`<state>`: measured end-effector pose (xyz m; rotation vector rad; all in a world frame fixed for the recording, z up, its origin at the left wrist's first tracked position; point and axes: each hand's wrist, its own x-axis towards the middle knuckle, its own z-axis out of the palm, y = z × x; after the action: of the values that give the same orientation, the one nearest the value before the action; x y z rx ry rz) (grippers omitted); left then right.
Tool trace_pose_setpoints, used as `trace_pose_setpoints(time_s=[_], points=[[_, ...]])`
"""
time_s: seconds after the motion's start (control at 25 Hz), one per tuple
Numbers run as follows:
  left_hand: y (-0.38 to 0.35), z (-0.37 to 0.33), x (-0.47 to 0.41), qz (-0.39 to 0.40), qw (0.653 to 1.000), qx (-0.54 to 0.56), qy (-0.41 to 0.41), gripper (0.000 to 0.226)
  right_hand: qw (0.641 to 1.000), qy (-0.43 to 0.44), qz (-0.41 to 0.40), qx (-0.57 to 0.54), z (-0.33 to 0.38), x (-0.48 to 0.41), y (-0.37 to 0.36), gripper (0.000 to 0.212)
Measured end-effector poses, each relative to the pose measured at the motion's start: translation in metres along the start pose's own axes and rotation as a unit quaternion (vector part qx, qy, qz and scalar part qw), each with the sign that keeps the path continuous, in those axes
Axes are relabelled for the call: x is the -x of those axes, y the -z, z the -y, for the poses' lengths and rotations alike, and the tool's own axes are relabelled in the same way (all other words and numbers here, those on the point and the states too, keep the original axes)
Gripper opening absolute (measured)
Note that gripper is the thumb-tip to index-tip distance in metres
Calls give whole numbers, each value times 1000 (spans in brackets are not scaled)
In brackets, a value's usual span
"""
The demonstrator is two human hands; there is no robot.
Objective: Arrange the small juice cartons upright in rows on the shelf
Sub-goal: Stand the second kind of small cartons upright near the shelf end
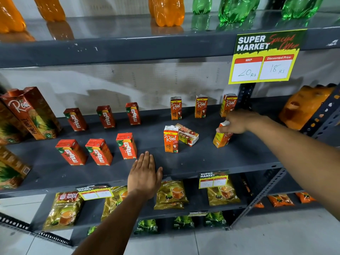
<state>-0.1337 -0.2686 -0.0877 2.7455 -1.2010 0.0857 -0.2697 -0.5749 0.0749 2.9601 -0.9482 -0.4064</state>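
On the grey middle shelf (202,162) stand small juice cartons. Several red Maaza cartons (127,145) stand upright in two rows at the left. Three orange Real cartons (201,106) stand upright along the back. In front, one Real carton (171,139) is upright and another (188,134) lies on its side right behind it. My right hand (237,122) grips the top of a tilted Real carton (221,138) resting on the shelf. My left hand (144,174) lies flat, palm down, on the shelf's front edge and holds nothing.
Large Real pineapple cartons (31,113) stand at the far left. An upper shelf holds orange and green bottles (169,11). A yellow price sign (263,57) hangs at the upper right. Tea packets (171,194) fill the lower shelf. A slotted upright post (244,96) stands right of the cartons.
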Motion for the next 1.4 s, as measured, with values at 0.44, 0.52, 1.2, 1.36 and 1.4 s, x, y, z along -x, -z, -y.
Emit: trace_pose_setpoints(time_s=[0.44,0.52,1.2,1.36,1.4], points=[[2,-2,0,3,1000,-1,-3,86,996,4,-93,0,34,-10,-2,77],[2,-2,0,3,1000,1,-3,85,987,65,-145,7,57,-12,-1,62],[8,0,-1,14,1000,-15,-19,79,960,-109,-99,-240,140,-58,-38,56],[7,0,-2,20,1000,-19,-15,71,861,-103,-254,-428,147,-29,-71,73],[7,0,-1,20,1000,-19,-13,70,843,-110,-271,-451,149,-22,-79,75]])
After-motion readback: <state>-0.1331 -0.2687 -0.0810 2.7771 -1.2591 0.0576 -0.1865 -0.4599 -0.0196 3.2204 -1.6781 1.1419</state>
